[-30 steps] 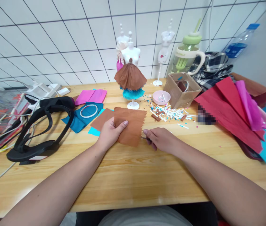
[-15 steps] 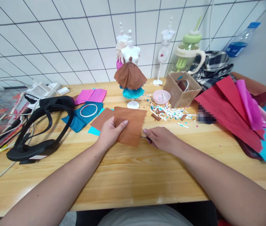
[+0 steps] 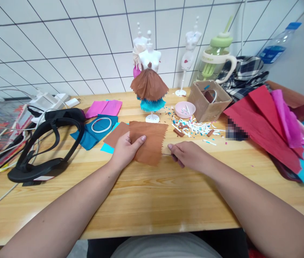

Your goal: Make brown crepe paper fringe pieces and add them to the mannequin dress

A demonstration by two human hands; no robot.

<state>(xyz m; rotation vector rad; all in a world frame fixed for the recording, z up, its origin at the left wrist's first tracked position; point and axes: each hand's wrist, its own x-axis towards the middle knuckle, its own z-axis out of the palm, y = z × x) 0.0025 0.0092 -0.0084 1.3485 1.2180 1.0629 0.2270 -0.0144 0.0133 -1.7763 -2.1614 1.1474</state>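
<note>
One thin brown sheet (image 3: 149, 147), matte & crinkly, roughly sq., w/ a zigzag R edge, sits just in front of the white mannequin (image 3: 152, 57). L grip (image 3: 126, 152), front-L of mannequin, has it pinched: thumb flat on top, fingers hidden beneath. R grip (image 3: 184, 154), front-R of same, is curled tight on a slim tool (image 3: 166, 154), metallic-looking, mostly hidden; tip's right by the jagged edge, can't tell if touching.

Mannequin = smooth, hard-looking, round base; wears a flared, creased brown skirt (image 3: 149, 85) over a ragged turq. ruffle (image 3: 152, 105).

Front-L of it: 2nd brown pc (image 3: 116, 136) overlapping a bright blue one (image 3: 107, 148), then a folded teal sheet (image 3: 92, 139) w/ a thin pale ring (image 3: 101, 132) on top.

R of it: shallow pink bowl (image 3: 185, 115), loose heap of skinny white/blue/brown scraps (image 3: 196, 128), boxy brown carton (image 3: 202, 107). Far R: wrinkled red sheets (image 3: 270, 134), stacked. Tabletop (image 3: 141, 208) = glossy, streaky wood grain.
</note>
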